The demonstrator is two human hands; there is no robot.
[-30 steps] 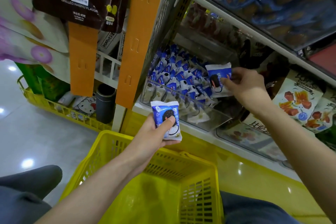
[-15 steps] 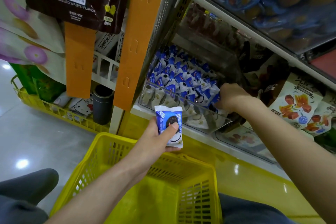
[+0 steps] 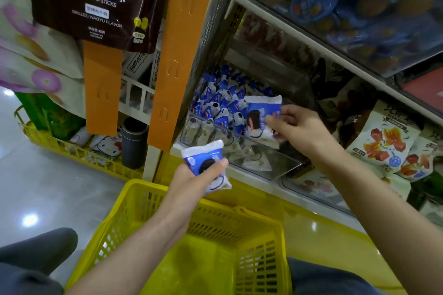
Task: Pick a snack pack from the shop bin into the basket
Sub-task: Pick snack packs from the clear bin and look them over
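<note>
A clear plastic shop bin (image 3: pixel 282 163) on the lower shelf holds several blue and white snack packs (image 3: pixel 220 100). My right hand (image 3: pixel 299 127) pinches one blue and white snack pack (image 3: pixel 261 115) just above the bin's front right. My left hand (image 3: pixel 194 182) grips another snack pack (image 3: pixel 206 165), thumb across its front, above the far rim of the yellow basket (image 3: pixel 148 201). The basket sits below both hands, between my knees, and what I see of its inside holds nothing.
An orange shelf post (image 3: pixel 177 55) stands left of the bin. A brown potato sticks bag (image 3: pixel 96 0) hangs top left. Bags with red and orange prints (image 3: pixel 386 136) lie right of the bin. A second yellow crate (image 3: pixel 72 151) sits on the shiny floor at left.
My right hand dipped into the bin half a second ago and has now lifted out holding a snack pack. My left hand kept its pack nearly still above the basket.
</note>
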